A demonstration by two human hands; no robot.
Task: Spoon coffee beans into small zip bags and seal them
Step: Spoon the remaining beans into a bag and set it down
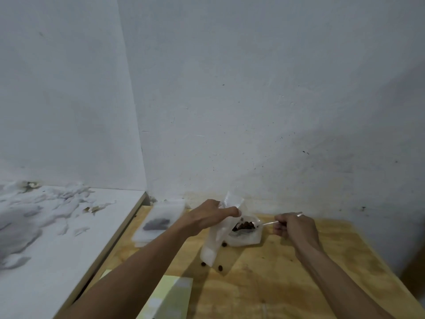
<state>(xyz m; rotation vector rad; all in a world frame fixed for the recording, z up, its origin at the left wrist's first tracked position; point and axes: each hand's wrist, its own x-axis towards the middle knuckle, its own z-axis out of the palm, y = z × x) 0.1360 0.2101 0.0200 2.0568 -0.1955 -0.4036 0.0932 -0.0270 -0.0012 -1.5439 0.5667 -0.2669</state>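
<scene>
Over beans (243, 226), spoon (264, 224) in right hand (292, 226)

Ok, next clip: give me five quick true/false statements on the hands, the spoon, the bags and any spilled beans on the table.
1. The right hand holds a clear plastic spoon. True.
2. The spoon is empty. False: its bowl carries coffee beans.
3. The left hand grips a small zip bag by its top. True.
4. No beans lie on the wooden table. False: a few loose beans lie near the bag's lower end.
5. A bag with beans inside lies to the right of the right hand. False: it lies left of the left hand.
</scene>
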